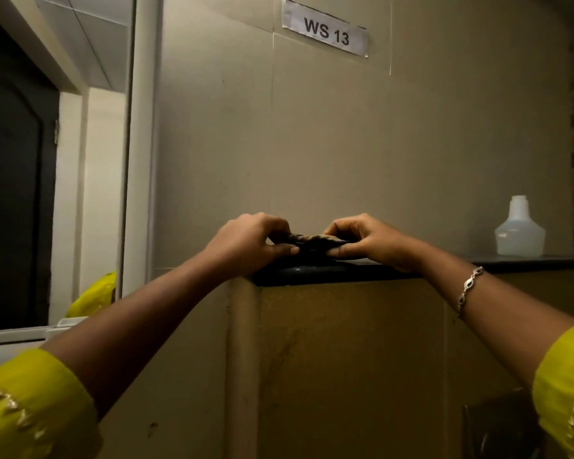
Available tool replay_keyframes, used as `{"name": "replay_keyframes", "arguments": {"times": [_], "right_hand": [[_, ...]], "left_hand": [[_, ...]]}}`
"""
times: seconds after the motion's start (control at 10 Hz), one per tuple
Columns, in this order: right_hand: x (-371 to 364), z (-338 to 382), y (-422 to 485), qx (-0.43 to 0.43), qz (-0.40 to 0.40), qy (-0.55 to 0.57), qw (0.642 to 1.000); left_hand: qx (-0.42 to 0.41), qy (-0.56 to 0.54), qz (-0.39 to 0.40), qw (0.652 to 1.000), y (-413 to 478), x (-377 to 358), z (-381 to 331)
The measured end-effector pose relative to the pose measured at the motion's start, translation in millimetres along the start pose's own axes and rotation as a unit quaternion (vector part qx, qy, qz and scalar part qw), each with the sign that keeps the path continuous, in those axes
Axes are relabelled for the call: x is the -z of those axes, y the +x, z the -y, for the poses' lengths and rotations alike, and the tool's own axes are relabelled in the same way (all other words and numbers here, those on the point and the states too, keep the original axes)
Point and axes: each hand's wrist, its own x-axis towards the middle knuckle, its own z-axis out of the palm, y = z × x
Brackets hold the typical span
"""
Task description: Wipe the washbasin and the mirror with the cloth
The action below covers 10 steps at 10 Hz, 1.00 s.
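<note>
The fingers of the left hand and the right hand pinch a bunched dark cloth between them, above the left end of a dark ledge. A white bottle stands far right. The mirror is at left.

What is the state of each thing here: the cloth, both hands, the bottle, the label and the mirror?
cloth: bunched, held between both hands above the dark ledge.
left hand: closed on the cloth's left end.
right hand: closed on the cloth's right end.
bottle: upright on the ledge, no cap, untouched.
label: stuck on the wall, reads WS 13.
mirror: on the wall at left, untouched.
</note>
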Motion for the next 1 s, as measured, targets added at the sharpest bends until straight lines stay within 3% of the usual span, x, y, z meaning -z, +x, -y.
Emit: {"name": "replay_keyframes", "arguments": {"times": [0.2,0.4,0.6,0.8,1.0], "right_hand": [[-7,3,-10,0.005,-0.023,-0.005,1.000],[-17,1,-8,0.007,-0.070,-0.053,0.996],[-34,-4,-10,0.081,-0.167,-0.147,0.972],[-54,-11,-6,0.139,-0.288,-0.259,0.912],[-94,2,-21,0.092,-0.460,-0.293,0.833]], "left_hand": [[-0.016,-0.012,0.050,0.999,-8,6,-2],[-0.029,-0.017,0.043,0.998,-20,5,-4],[-0.022,-0.014,0.012,1.000,-33,-2,-8],[-0.007,0.010,-0.037,0.999,-46,-14,-14],[-0.022,0.060,-0.114,0.991,-78,-20,7]]}}
